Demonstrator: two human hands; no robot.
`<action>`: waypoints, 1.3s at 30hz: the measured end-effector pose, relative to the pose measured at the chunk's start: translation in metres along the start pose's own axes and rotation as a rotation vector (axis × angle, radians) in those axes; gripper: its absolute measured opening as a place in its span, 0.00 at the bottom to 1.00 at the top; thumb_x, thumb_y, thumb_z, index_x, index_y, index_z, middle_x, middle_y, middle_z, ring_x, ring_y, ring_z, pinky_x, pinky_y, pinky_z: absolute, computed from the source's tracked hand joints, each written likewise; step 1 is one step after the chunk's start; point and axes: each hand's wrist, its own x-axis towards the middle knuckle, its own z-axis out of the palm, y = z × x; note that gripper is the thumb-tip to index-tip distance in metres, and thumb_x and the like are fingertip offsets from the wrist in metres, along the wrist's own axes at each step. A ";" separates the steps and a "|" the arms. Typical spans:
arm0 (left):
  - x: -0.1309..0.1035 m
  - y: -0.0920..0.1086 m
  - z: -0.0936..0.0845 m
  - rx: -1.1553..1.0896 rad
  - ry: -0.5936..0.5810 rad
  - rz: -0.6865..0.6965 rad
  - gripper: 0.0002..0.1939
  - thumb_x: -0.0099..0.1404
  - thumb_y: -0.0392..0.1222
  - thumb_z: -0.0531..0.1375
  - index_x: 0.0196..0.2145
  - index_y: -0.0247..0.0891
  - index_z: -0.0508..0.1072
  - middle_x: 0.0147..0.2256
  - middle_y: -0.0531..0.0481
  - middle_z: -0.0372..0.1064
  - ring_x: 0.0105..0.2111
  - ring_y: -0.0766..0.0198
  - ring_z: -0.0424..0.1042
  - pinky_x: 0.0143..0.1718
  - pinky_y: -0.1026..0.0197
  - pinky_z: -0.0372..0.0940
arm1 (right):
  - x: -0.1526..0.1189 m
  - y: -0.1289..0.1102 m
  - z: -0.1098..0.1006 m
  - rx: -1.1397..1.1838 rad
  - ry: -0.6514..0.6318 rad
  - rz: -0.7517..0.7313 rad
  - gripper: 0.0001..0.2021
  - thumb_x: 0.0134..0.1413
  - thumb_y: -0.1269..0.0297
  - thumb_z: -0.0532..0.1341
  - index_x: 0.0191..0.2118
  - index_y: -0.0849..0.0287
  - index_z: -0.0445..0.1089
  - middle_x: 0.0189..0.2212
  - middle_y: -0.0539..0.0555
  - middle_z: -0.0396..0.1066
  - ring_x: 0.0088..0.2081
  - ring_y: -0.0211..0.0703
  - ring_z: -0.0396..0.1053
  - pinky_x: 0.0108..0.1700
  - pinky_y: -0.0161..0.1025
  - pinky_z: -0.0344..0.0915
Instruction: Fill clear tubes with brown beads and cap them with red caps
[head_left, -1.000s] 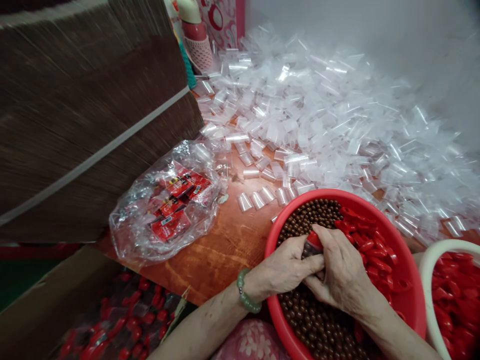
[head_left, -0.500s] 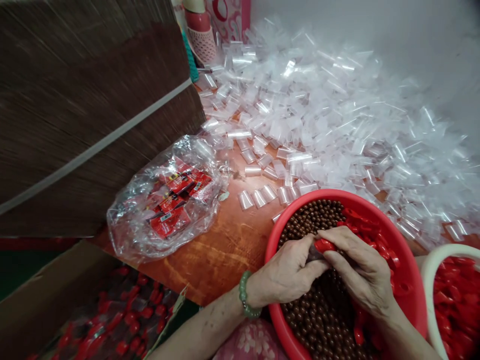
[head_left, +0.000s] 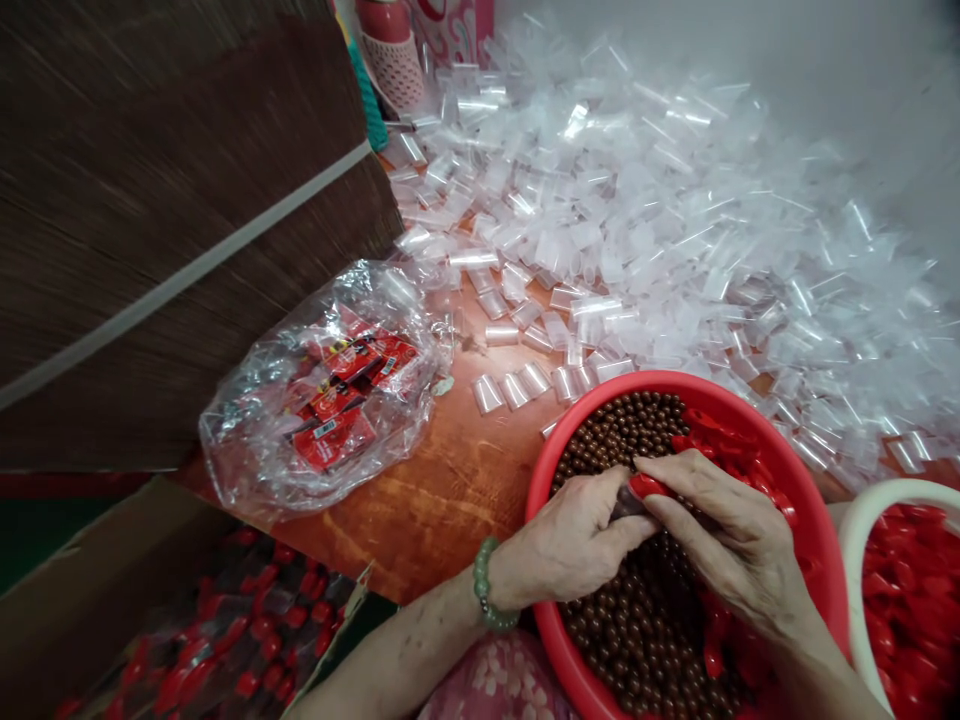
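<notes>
Above a red basin, my left hand is closed round a small clear tube that looks dark inside. A red plastic cap sits at the tube's end, pinched between the thumb and fingers of my right hand. Part of both pieces is hidden by my fingers. Glossy brown balls fill the basin's left and middle. Loose red plastic pieces lie along its right side, partly behind my right hand.
Clear plastic tubes are heaped across the table. A plastic bag with red printed cards lies left. A strapped cardboard stack stands behind it. Below is a carton of red-capped tubes; a white tub of red pieces stands right.
The view has shifted slightly, so the surroundings sit a little further left and higher. Both hands keep the same grip, with the cap still at the tube's end.
</notes>
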 end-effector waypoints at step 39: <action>-0.007 -0.008 0.010 -0.542 -0.055 -0.086 0.27 0.53 0.64 0.65 0.29 0.33 0.68 0.25 0.53 0.65 0.25 0.70 0.64 0.29 0.67 0.60 | -0.011 0.007 0.031 -0.570 0.096 -0.417 0.32 0.53 0.61 0.61 0.60 0.73 0.57 0.38 0.66 0.72 0.36 0.53 0.71 0.38 0.47 0.70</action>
